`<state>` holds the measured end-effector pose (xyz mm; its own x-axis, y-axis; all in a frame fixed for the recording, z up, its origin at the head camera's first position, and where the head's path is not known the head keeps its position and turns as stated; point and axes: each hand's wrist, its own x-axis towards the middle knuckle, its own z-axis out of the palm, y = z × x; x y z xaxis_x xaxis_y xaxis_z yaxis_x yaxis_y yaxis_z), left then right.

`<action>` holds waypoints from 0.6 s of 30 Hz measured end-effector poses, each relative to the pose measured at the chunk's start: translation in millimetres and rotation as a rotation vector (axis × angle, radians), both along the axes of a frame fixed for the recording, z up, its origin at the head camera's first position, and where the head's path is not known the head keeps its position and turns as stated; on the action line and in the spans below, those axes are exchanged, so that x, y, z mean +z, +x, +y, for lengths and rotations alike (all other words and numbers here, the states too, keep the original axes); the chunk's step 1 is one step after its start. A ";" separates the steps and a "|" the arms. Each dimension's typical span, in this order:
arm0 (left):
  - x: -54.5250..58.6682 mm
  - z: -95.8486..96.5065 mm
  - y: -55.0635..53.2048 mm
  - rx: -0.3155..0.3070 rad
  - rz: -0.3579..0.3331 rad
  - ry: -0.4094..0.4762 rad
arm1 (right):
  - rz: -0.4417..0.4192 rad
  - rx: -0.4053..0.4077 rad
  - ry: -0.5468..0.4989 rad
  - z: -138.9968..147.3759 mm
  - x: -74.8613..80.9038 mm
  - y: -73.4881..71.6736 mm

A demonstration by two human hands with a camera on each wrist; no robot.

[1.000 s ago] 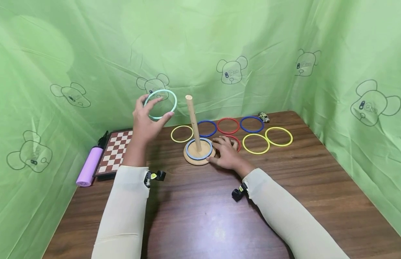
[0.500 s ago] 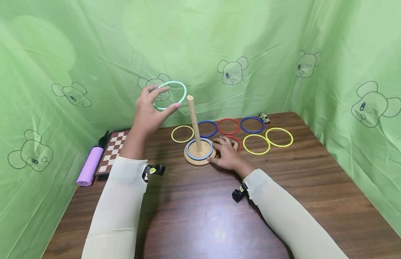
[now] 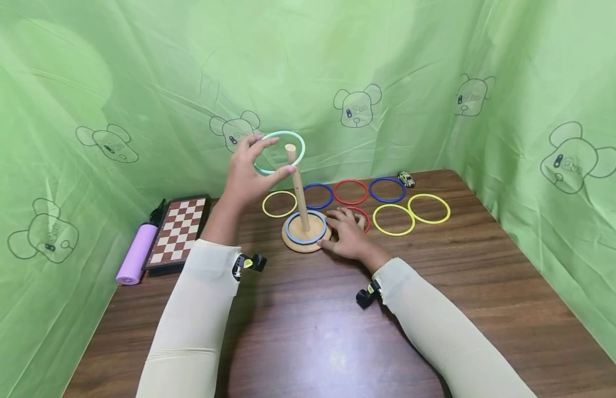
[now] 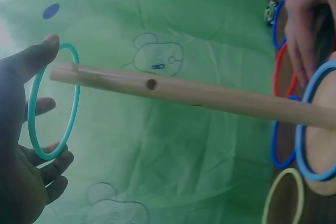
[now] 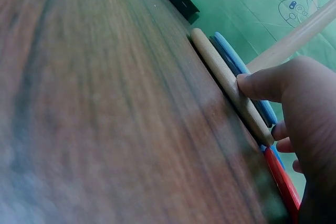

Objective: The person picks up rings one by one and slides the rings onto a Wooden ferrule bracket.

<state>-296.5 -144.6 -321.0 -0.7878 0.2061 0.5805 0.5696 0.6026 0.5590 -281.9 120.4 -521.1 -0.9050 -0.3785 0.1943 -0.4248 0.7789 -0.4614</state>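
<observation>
My left hand (image 3: 248, 174) pinches a mint-green ring (image 3: 304, 146) between thumb and fingers at the top of a wooden peg stand (image 3: 299, 190). In the left wrist view the peg's tip appears inside the ring (image 4: 33, 114). A light blue ring (image 3: 288, 232) lies around the foot of the peg, on the round base (image 4: 320, 145). With the thumb on its near edge, my right hand (image 3: 350, 235) holds that base from the right; the right wrist view shows the thumb against the wooden rim (image 5: 212, 56). Some right fingertips are hidden.
Yellow (image 3: 393, 234), red (image 3: 351, 181) and dark blue (image 3: 386, 179) rings lie flat behind and right of the stand. A toy car (image 3: 406, 179) sits at the back edge. On the left are a chessboard (image 3: 178, 232) and a purple cylinder (image 3: 137, 254). Green cloth (image 3: 308, 66) surrounds the table.
My left hand has carried the mint-green ring to the right, from beside the peg to its top. The right hand has stayed at the base.
</observation>
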 end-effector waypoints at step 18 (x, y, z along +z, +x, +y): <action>-80.4 8.4 -0.9 -0.026 -0.137 -0.030 | 0.006 -0.001 -0.007 -0.4 0.7 -0.1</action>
<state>-297.4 -136.1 -401.3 -0.8533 0.2432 0.4613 0.5049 0.6065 0.6142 -282.1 119.9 -520.4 -0.9042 -0.3759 0.2027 -0.4268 0.7761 -0.4642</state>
